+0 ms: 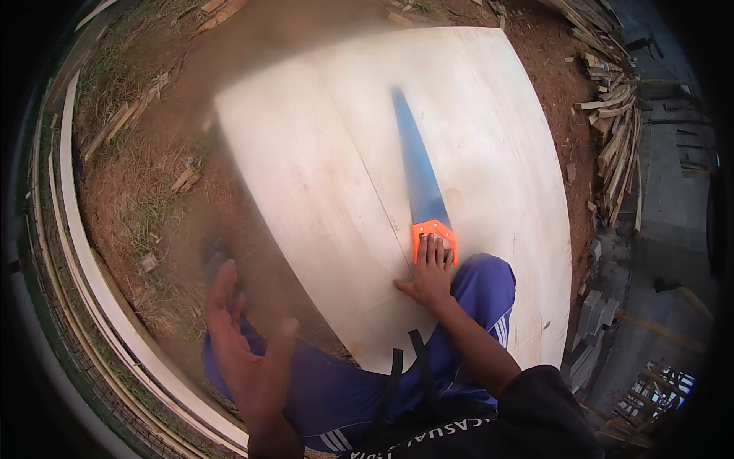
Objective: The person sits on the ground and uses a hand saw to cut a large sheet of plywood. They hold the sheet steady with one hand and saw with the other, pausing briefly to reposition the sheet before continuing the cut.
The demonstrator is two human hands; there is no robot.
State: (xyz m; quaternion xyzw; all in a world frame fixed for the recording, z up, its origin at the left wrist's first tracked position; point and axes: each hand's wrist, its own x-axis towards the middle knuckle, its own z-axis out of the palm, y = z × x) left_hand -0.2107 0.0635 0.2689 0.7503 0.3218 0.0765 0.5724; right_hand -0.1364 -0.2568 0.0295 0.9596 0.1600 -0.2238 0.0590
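Note:
A hand saw (419, 168) with a blue blade and an orange handle (422, 228) lies on a large pale wooden sheet (306, 176), its tip pointing away from me. My right hand (433, 277) rests over the near end of the handle, fingers on top and thumb spread out to the left against the sheet. Left of the sheet's edge, my left hand (256, 356) is raised with fingers and thumb apart, holding nothing. A thin dark line runs lengthwise down the sheet, left of the saw.
My bent knee (485, 287) in blue trousers is at the sheet's near right part. Offcuts (615, 145) are piled at the right, above grey blocks (592, 329). Long boards (88, 260) line the left side. Reddish soil and grass surround the sheet; a blur smears the left part.

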